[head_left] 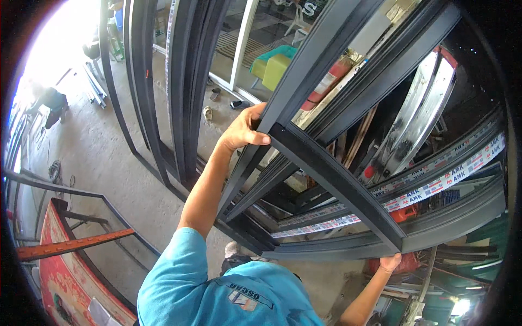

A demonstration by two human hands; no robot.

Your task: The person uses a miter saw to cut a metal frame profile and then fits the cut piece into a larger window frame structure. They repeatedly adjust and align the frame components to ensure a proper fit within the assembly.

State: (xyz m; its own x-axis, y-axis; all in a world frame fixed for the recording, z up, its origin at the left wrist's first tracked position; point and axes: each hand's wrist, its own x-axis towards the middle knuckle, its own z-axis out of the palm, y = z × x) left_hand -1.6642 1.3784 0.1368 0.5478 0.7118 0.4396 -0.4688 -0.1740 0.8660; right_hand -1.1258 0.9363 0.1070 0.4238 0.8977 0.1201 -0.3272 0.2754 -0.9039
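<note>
A large dark grey metal frame (312, 65), like a window or door frame, stands tilted in front of me. A crossbar (337, 187) runs between its two long sides. My left hand (243, 130) is wrapped round the far side where the crossbar joins it, with the thumb lying over the front. At the crossbar's other end, my right hand (390, 263) grips the near side from its outer edge; most of its fingers are hidden behind the profile. Close behind stand more dark frames, some edged with printed protective tape (429, 190).
More dark upright frames (185, 81) stand ahead on the left. A worn red panel (81, 261) and an orange perforated bar (76, 244) lie at lower left. Shoes (239, 104) sit by a white-framed glass door (243, 46). Another person (53, 103) is at far left.
</note>
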